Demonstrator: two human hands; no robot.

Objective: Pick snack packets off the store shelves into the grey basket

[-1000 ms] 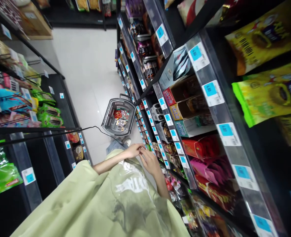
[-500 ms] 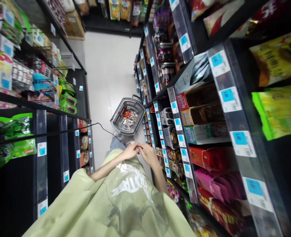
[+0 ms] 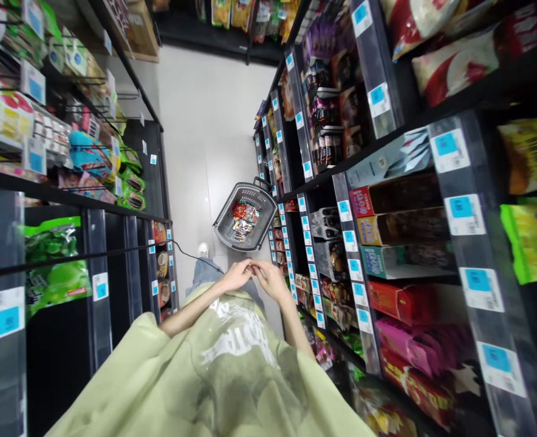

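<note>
My left hand and my right hand meet at the fingertips in front of my waist. The fingers bend loosely, and I see nothing held in either hand. Beyond them on the floor stands a grey shopping basket with its handle raised at the far side. Inside it lie a red snack packet and several small packets. A thin black cord crosses from the left and passes out of sight near my left hand.
Shelves of boxes and snack bags line the right side, with price tags on their edges. Green bags and other packets fill racks on the left. Pale floor tiles run ahead to a dark shelf; a cardboard box stands at the far left.
The basket and aisle have shifted rightward in view and look closer to my right-hand shelves. A white shoe now shows by the basket. My hands stay together at my waist.
</note>
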